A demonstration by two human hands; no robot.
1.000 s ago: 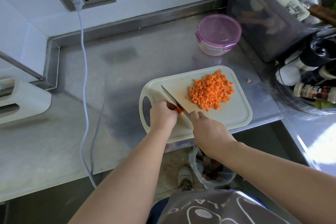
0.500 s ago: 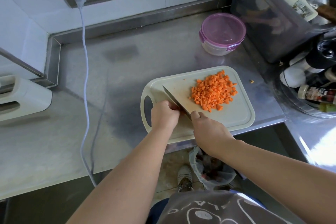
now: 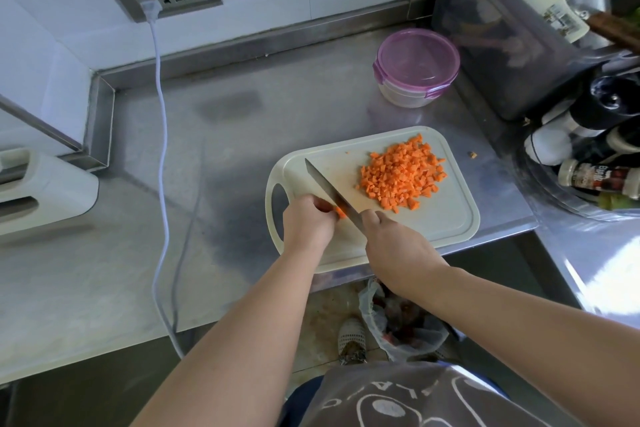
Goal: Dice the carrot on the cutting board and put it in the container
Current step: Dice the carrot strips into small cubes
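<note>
L hand (image 3: 306,222) pinches carrot stub (image 3: 341,212) on board (image 3: 446,222). R hand (image 3: 398,250) grips knife (image 3: 329,189), blade touching stub. Diced pile (image 3: 403,173) beyond R hand; lidded container (image 3: 417,66) farther back.

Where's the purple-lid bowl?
Head view, upper right: the round clear container with a purple lid sits on the steel counter, beyond the white cutting board.
</note>
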